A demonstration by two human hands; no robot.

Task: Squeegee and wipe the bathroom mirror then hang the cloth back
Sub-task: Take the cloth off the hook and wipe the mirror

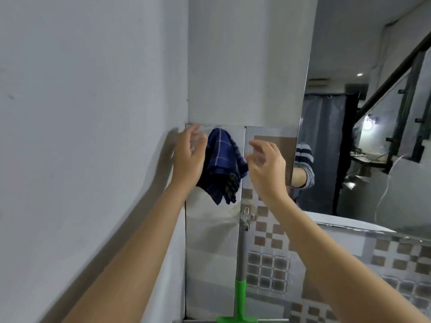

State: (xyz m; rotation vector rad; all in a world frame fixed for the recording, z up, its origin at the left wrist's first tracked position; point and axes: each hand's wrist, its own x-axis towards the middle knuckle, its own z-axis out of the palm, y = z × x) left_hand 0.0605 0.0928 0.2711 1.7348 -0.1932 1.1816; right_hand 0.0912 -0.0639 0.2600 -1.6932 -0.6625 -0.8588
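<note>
A dark blue checked cloth (221,164) is seen hanging bunched against the tiled wall (210,241), just below the line where the tiles meet the painted wall above; the hook or peg under it is hidden by the fabric. The left hand (189,157) is held just left of the cloth, its grip spread, fingers loosely curled and blurred; whether its palm touches the fabric cannot be told. The right hand (265,164) is held just right of the cloth, its grip also spread, fingers apart and pinching nothing. Below the cloth, a squeegee (240,276) with a grey shaft and green lower handle is hung from a clear hook (245,217) on the tiles. To the right of the cloth, past the right hand, the mirror (363,136) is mounted; a striped sleeve and forearm are reflected in it.
</note>
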